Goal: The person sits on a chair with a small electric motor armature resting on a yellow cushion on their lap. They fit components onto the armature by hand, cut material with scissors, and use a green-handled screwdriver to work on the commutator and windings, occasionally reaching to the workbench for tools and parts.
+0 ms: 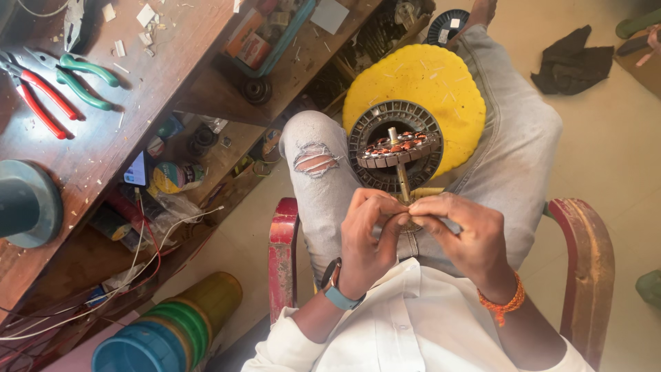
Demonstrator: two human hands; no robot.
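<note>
Left hand [366,238], right hand [463,231] both pinched on rotor shaft [403,184] over lap.

Taking the wound stator [397,151] as landmark: it sits on a shaft [403,180] above the person's lap, in front of a ringed disc [380,117] that lies against a scalloped pad [427,83] on the thigh. Just below it, the left hand [366,234] and right hand [463,238] meet around the shaft's lower end. Far to its left stands the bench [103,145], with two pliers [48,89] lying on it. Below-left of it, stacked tubs [172,331] stand on the floor; up-right lies a cloth [570,60].
</note>
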